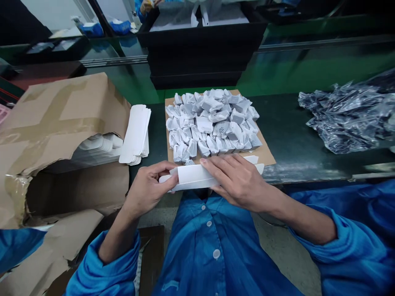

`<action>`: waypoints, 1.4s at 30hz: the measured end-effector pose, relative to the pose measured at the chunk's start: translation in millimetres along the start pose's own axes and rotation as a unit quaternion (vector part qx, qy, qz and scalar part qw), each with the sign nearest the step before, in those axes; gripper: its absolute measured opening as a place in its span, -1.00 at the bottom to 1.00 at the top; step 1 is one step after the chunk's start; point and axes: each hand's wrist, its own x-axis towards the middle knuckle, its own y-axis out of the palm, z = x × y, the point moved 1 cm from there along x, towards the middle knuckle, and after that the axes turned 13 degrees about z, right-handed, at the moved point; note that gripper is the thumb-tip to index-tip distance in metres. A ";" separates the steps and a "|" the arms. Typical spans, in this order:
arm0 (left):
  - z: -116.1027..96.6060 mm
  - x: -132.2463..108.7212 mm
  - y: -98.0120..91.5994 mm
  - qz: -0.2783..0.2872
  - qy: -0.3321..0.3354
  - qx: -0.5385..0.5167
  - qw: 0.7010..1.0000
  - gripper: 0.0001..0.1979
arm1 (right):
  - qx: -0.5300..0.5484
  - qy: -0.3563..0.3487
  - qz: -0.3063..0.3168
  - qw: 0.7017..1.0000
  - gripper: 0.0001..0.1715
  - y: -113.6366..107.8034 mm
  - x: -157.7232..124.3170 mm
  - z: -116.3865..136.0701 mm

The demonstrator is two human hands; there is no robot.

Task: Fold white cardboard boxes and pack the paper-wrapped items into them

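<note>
A long white paperboard box [197,177] lies crosswise between my hands, its end flaps sticking out at both ends. My left hand [151,185] pinches its left end, with fingers behind and thumb in front. Along the right half, my right hand [240,181] is wrapped over the top, fingers pressed on the board. Just beyond the box, many small white wrapped packets [212,123] are piled on a flat brown cardboard sheet [262,154]. A stack of flat white box blanks [135,133] lies beyond my left hand.
At left, a torn brown carton [61,111] holds more flat white blanks. Crumpled clear plastic bags [348,115] lie at right on the dark green table [284,127]. Stacked black trays [200,53] stand behind the packets. Another person's hand [146,6] shows at the top.
</note>
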 end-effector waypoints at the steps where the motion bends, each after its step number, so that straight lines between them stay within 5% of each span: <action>1: 1.6 2.0 1.5 -0.012 -0.001 0.011 1.000 -0.81 | -0.013 0.011 0.006 1.000 -0.41 1.0 -0.2 3.1; 8: 2.2 1.6 -9.5 -0.074 0.013 0.012 0.997 -0.84 | -0.027 0.038 -0.019 0.999 -0.53 3.1 -3.4 8.9; 10: -3.8 -5.9 -3.5 -0.156 0.069 -0.027 0.985 -0.67 | -0.031 0.104 -0.063 0.992 -0.48 2.6 -2.6 0.8; 13: -11.8 -13.6 30.1 -0.344 0.219 -0.039 0.912 -0.60 | -0.026 0.235 -0.145 0.961 -0.36 8.8 2.7 -2.9; 14: -12.6 -12.1 46.3 -0.342 0.251 -0.033 0.905 -0.55 | -0.016 0.253 -0.159 0.954 -0.35 13.4 5.5 1.0; 16: -9.9 -2.0 76.0 -0.249 0.217 -0.053 0.942 -0.25 | 0.012 0.232 -0.160 0.959 -0.39 23.9 11.2 15.7; 18: -3.9 9.0 90.1 -0.285 0.156 -0.060 0.944 -0.10 | 0.057 0.152 -0.132 0.978 -0.38 30.1 14.6 32.0; 20: 2.3 16.5 87.6 -0.340 0.102 -0.029 0.935 -0.17 | 0.156 0.077 -0.098 0.980 -0.30 27.0 15.3 39.8; 23: 7.9 19.1 72.3 -0.296 0.101 0.047 0.949 -0.32 | 0.345 0.096 -0.112 0.927 -0.28 9.1 17.6 29.9; 29: 7.5 11.4 65.3 -0.230 0.176 0.140 0.947 -0.48 | 0.523 0.042 -0.115 0.844 -0.74 -7.3 33.4 -1.7; 33: 7.6 8.0 67.1 -0.161 0.175 0.144 0.961 -0.57 | 0.667 0.140 -0.154 0.715 -0.61 -3.3 39.0 -24.4; 35: 6.8 7.5 66.9 -0.153 0.168 0.161 0.960 -0.60 | 0.724 0.143 -0.113 0.665 -0.53 -1.8 43.7 -30.2; 38: 5.2 9.1 66.8 -0.159 0.155 0.205 0.953 -0.63 | 0.749 0.099 -0.015 0.655 -0.58 -1.9 49.7 -26.9; 42: 9.2 11.7 70.4 -0.191 0.152 0.227 0.943 -0.51 | 0.724 0.101 -0.010 0.682 -0.66 -3.3 49.4 -13.9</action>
